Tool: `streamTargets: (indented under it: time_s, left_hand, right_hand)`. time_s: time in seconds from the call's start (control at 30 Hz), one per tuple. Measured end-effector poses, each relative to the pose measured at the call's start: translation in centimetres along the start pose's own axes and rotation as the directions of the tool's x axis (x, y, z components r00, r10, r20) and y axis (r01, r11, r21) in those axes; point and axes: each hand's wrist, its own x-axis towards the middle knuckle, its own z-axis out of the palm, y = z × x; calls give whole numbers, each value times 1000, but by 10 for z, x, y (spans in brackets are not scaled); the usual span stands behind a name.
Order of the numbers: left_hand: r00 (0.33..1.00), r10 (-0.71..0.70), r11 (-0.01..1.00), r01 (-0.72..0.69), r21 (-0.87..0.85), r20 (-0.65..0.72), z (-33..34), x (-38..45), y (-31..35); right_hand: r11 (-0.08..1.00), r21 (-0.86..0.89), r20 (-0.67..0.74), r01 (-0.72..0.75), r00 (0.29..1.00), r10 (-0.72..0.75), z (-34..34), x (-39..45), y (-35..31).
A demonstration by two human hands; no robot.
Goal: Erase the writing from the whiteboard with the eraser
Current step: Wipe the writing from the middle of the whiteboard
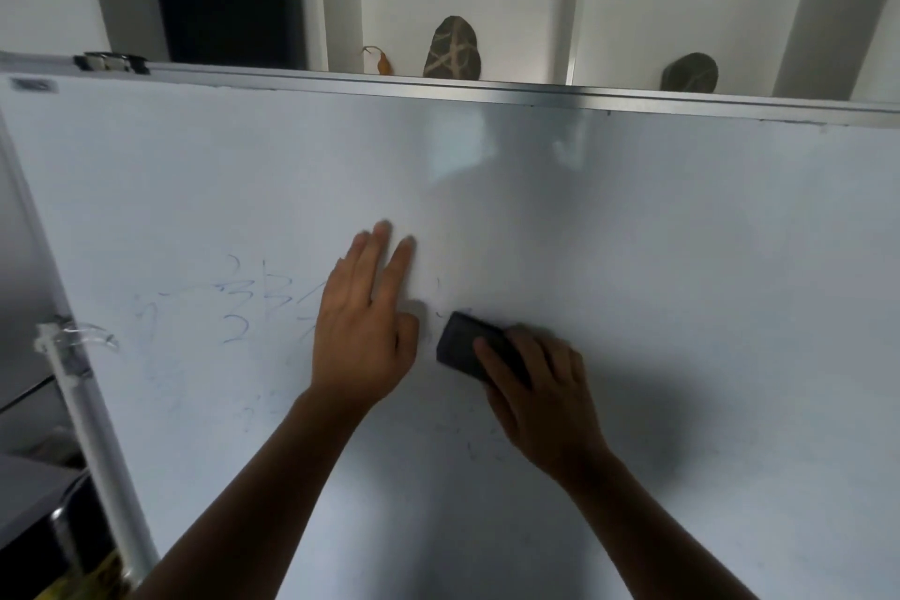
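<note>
Right hand (540, 385) grips the eraser (470, 348) against the whiteboard (682, 258); left hand (363, 331) rests flat, fingers straight. Mid-wipe, faint writing (243, 302) remains leftward, probably needing further strokes

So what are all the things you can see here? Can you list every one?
large white whiteboard: one, white with a silver frame, fills most of the view
faint blue writing: several smudged marks, blue, lower left of the board
dark rectangular eraser: one, black, pressed on the board near the middle
white shelf unit: one, white, behind the board
striped brown stone: one, brown, middle shelf
dark grey stone: one, grey, right shelf
black panel: one, black, left shelf
left hand: one, flat on the board over the writing
right hand: one, grips the eraser
</note>
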Motion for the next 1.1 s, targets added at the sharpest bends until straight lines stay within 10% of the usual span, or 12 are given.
streamTargets:
  time_s: [0.07,0.17,0.27,0.33,0.43,0.57,0.63,0.73,0.8,0.87,1.0,1.1]
  left_hand:
    - [1000,10,1000,-10,23,11,-4,1,-10]
    - [1000,13,1000,-14,13,12,-12,5,-29]
    - [998,32,999,-32,-4,57,-15,6,-39]
    - [995,62,998,-62,-4,81,-17,6,-46]
    - [992,94,996,-94,-4,84,-19,8,-53]
    - [989,121,992,-122,10,86,-23,15,-61]
    - [988,139,990,-140,10,66,-24,19,-64]
    - [989,143,989,-145,25,48,-24,25,-67]
    - [987,140,989,-144,41,76,-22,27,-67]
    - [987,135,989,-140,48,91,-19,27,-67]
    - [986,135,988,-141,57,94,-16,24,-69]
    - [987,125,990,-130,49,105,-15,24,-68]
  right_hand:
    - [993,27,-57,-112,992,113,0,0,8]
    - [821,192,-270,-537,776,570,-1,14,-1]
    - [990,3,-10,-138,990,138,15,5,-33]
    - [993,-17,9,-114,993,114,19,3,-33]
    - [742,182,-250,-646,699,670,17,14,-41]
    - [993,-47,47,-113,992,115,21,16,-60]
    - [978,-54,-22,-202,979,202,18,18,-47]
    - [789,106,-248,-605,753,610,19,27,-50]
    - [955,-52,-40,-293,956,292,25,24,-63]
    - [995,-84,111,-46,992,55,26,15,-60]
    - [789,96,-180,-607,769,614,20,19,-54]
    - [986,-61,63,-153,986,157,22,17,-63]
